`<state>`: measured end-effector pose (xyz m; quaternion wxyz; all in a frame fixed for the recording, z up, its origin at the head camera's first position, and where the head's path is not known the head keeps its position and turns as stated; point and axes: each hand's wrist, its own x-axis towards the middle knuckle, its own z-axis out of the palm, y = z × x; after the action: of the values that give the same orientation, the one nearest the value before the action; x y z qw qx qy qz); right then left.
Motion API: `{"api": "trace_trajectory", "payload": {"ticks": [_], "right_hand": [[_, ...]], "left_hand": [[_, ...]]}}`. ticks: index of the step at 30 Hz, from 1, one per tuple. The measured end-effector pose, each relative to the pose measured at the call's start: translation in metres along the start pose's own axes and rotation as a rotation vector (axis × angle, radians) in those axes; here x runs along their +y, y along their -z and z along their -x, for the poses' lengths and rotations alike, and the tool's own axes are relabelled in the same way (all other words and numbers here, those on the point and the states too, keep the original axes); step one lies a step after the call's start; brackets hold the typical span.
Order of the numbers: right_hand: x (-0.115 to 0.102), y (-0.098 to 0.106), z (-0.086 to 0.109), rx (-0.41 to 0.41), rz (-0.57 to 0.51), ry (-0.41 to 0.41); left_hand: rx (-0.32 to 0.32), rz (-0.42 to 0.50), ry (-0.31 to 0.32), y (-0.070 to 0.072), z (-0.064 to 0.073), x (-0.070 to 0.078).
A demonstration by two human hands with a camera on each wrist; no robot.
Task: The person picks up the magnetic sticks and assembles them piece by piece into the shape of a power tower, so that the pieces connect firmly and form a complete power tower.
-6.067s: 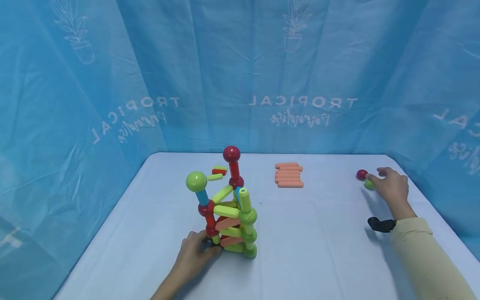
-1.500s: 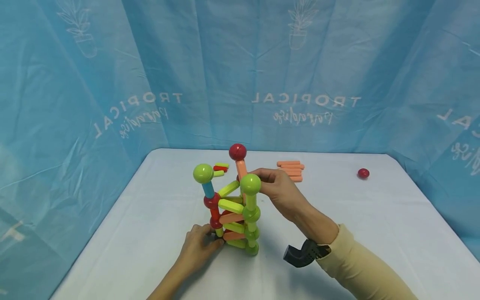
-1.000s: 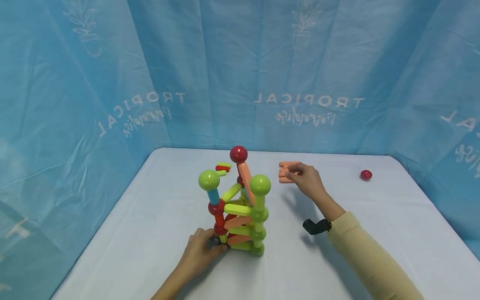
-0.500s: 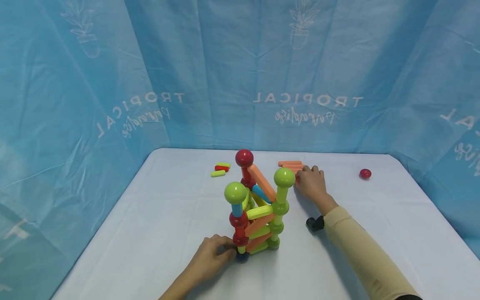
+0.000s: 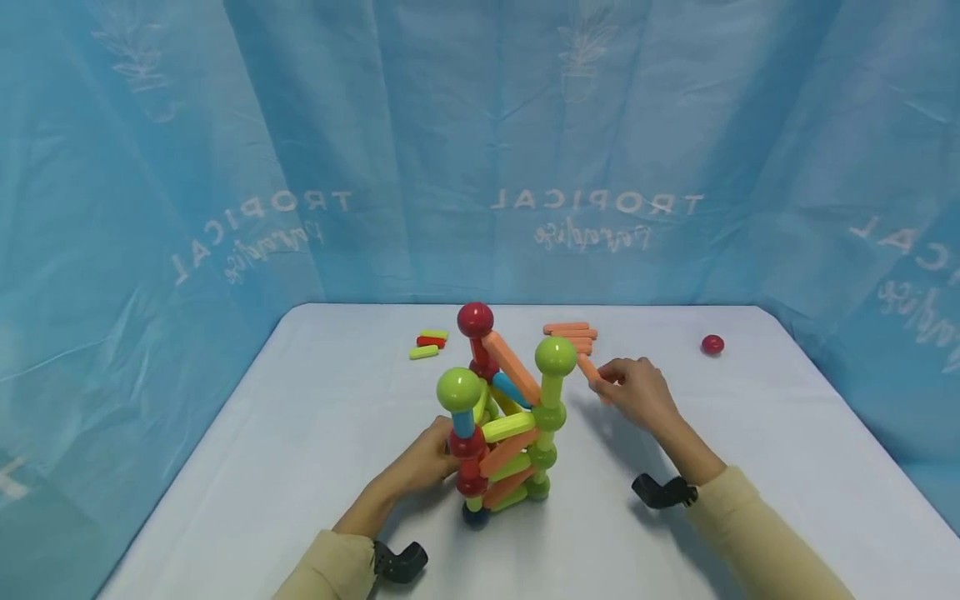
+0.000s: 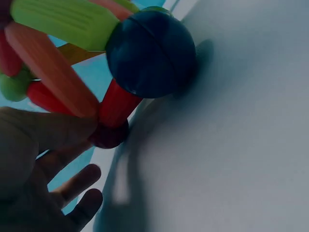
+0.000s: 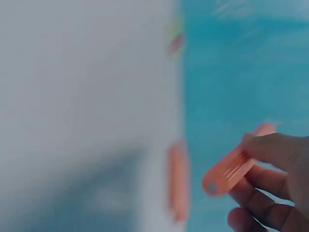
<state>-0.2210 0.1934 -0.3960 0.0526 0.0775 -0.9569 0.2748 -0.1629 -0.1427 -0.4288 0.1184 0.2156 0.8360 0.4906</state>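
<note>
A tower of magnetic building balls and rods stands on the white table, in red, lime, orange and blue. My left hand grips its lower left side; in the left wrist view the thumb presses near a dark red ball, beside a dark blue ball. A slanting orange rod runs down from the rear red post towards the right lime column, which a green ball tops. Right of the tower, my right hand pinches another orange rod between thumb and fingers, clear of the table.
Several orange rods lie in a row behind the right hand. A loose red ball sits farther right. Two lime rods and a red rod lie at the back left. Blue curtains surround the table.
My right hand has set a green ball and an orange rod on the tower, then picked another orange rod from the row. The tower has turned; my left hand has shifted from its base farther back.
</note>
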Motion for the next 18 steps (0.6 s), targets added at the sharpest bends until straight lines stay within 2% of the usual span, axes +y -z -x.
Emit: {"api": "trace_trajectory", "payload": {"ticks": [2,4,7,9,11,14,18], "right_hand": [[-0.020,0.015,0.026,0.009,-0.233,-0.027],[-0.044,0.029,0.052,0.012,-0.426,-0.023],[-0.076,0.044,0.086,-0.014,-0.657,0.033],[-0.092,0.049,0.102,-0.042,-0.766,0.077],[-0.105,0.053,0.113,-0.070,-0.842,0.101],[-0.120,0.055,0.119,-0.095,-0.882,0.111],[-0.133,0.057,0.115,-0.123,-0.884,0.057]], "left_hand": [[-0.057,0.065,0.004,-0.001,-0.005,-0.001],[-0.082,0.096,0.000,-0.001,-0.008,-0.001],[-0.083,0.100,-0.007,-0.001,-0.009,0.000],[-0.082,0.084,-0.021,-0.001,-0.009,0.001],[-0.074,0.047,-0.025,0.000,-0.008,0.002],[-0.034,-0.031,-0.015,0.001,-0.004,0.001],[0.040,-0.118,0.018,0.002,0.009,-0.004]]}}
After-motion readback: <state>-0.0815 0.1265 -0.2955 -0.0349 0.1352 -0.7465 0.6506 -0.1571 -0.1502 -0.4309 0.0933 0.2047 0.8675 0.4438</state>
